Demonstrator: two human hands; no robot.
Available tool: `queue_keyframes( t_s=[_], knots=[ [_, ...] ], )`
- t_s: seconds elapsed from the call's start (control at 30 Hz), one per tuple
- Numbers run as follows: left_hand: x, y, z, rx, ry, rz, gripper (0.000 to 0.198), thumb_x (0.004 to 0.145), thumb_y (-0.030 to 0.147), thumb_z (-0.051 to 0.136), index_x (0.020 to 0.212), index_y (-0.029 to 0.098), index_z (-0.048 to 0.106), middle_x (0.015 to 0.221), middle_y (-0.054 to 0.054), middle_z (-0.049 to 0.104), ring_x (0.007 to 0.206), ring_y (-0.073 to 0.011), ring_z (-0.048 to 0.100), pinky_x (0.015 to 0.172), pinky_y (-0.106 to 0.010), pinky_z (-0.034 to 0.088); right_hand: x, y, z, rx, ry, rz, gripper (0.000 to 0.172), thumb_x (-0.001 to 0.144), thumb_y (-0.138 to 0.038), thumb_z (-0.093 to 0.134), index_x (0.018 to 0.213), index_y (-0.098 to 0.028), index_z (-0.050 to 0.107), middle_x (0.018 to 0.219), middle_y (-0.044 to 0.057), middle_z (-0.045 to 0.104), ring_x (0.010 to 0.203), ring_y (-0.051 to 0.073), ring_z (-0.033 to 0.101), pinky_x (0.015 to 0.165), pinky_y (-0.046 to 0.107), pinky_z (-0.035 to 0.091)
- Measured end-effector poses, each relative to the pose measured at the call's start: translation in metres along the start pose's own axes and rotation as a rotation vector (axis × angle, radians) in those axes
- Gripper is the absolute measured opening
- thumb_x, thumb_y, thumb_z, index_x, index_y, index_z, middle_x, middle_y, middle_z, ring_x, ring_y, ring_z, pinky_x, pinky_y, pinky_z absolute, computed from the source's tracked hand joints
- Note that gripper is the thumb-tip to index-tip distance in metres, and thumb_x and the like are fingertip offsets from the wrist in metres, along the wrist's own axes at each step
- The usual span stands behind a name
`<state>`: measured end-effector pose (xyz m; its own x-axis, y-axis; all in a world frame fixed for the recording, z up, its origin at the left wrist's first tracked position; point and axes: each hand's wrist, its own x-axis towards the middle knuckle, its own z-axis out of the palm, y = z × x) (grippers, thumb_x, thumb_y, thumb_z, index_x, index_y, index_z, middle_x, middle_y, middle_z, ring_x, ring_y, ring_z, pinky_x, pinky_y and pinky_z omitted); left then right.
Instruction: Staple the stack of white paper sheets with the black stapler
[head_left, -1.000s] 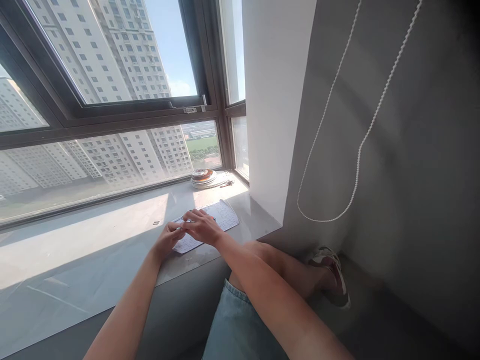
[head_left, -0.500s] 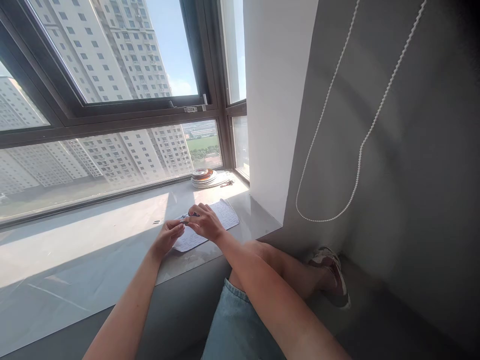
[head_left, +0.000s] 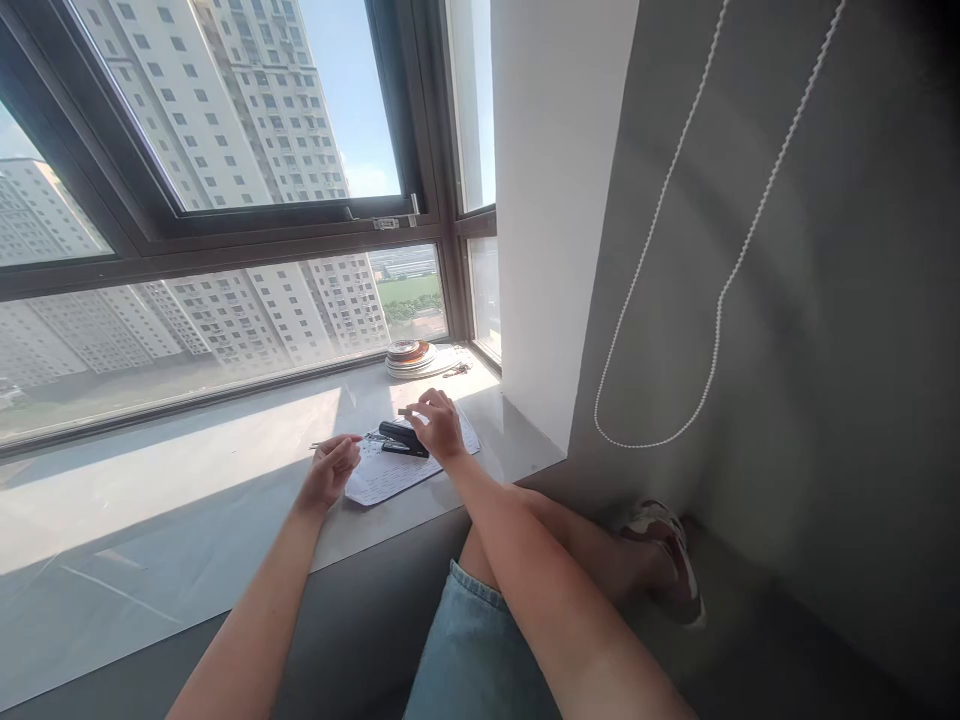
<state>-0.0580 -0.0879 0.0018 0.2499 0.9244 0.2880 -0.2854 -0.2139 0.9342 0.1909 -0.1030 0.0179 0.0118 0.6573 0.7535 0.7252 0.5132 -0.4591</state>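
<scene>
Stapler of black plastic with a bright metal part at one end lies on a white paper sheet covered in handwriting, between the two hands. Its long axis runs roughly left to right, the right end slightly nearer the person; a gap shows between its upper arm and its base. The metal end points toward the left hand, while the other end is just beside the heel of the right hand, which is the nearer of the two.

The right fingers pinch a small olive-grey bar by one end, its free end directed left. From these fingers the stapler lies toward the person, near the bar but apart from it; how high the bar is held cannot be told. The left fingers are curled with their tips drawn together beside a thin pale sliver; whether they grip it or it lies on the windowsill is unclear. Small dark specks dot the sheet between the left hand and the stapler. The right hand partly hides the sheet behind it.

The pale, glossy windowsill bears all this, half in sun. Farther off, by the window corner, sits a stack of white and brown round plates, with a small dark chain-like item beside it, both well clear of the stapler.
</scene>
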Motion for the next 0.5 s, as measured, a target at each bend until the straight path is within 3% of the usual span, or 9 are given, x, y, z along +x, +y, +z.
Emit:
queue_keyframes(
  t_s=[0.07,0.17,0.3,0.4,0.5],
  knots=[
    [0.003,0.002,-0.004,0.094,0.078,0.012,0.032,0.082,0.044,0.077,0.092,0.014,0.077,0.053,0.009,0.026,0.048,-0.0072,0.024,0.049,-0.023,0.022,0.001,0.014,-0.005,-0.067,0.023,0.149,0.013,0.094,-0.018,0.069,0.104,-0.022,0.077,0.1,0.006,0.065,0.098,0.021,0.057,0.089,0.035,0.045],
    [0.007,0.004,-0.02,0.518,0.287,-0.014,0.033,0.084,0.049,0.067,0.088,0.017,0.076,0.05,0.006,0.03,0.046,-0.011,0.029,0.05,-0.026,0.025,0.0,0.037,-0.016,-0.174,-0.019,0.382,0.017,0.093,-0.015,0.065,0.103,-0.02,0.077,0.097,0.009,0.07,0.102,0.024,0.06,0.092,0.038,0.043],
    [0.007,0.007,-0.054,1.131,0.467,-0.11,0.022,0.076,0.041,0.069,0.069,0.02,0.074,0.06,-0.006,0.057,0.06,-0.0224,0.051,0.058,-0.031,0.034,-0.005,0.067,-0.027,-0.265,-0.056,0.702,0.022,0.089,-0.011,0.062,0.104,-0.016,0.077,0.1,0.016,0.073,0.107,0.03,0.063,0.093,0.041,0.041],
    [0.007,0.005,-0.069,1.47,0.54,-0.165,0.024,0.084,0.038,0.06,0.083,0.021,0.077,0.086,-0.014,0.07,0.083,-0.0323,0.062,0.069,-0.037,0.044,-0.008,0.082,-0.028,-0.271,-0.049,0.877,0.028,0.084,-0.009,0.06,0.107,-0.015,0.077,0.099,0.018,0.074,0.104,0.032,0.065,0.091,0.043,0.042],
    [0.01,-0.003,-0.071,1.654,0.532,-0.131,0.034,0.088,0.032,0.053,0.108,0.017,0.077,0.11,-0.021,0.068,0.107,-0.0385,0.061,0.083,-0.043,0.049,-0.01,0.09,-0.027,-0.261,-0.019,0.921,0.036,0.082,-0.01,0.059,0.114,-0.016,0.074,0.099,0.018,0.074,0.105,0.033,0.066,0.09,0.043,0.043]
  ],
)
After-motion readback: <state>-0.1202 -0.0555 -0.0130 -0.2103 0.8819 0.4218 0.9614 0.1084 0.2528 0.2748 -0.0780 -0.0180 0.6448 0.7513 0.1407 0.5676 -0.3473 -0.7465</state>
